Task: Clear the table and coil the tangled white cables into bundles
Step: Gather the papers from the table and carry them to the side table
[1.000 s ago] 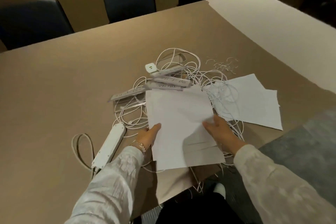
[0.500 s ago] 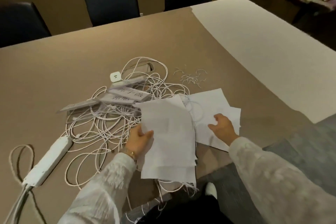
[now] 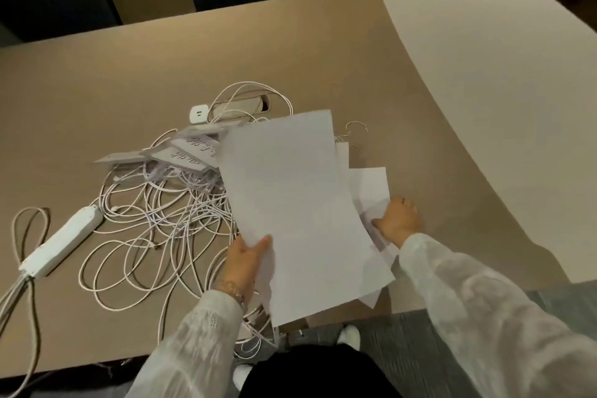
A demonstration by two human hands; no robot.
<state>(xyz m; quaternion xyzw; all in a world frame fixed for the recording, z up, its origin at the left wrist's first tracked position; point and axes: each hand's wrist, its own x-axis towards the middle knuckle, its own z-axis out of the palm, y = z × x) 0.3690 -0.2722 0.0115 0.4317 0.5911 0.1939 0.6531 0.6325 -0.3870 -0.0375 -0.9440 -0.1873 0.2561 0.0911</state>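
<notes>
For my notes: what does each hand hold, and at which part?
The left hand grips the paper stack at its lower left edge. The right hand touches the lower sheets at their right edge; whether it grips them is unclear.
</notes>
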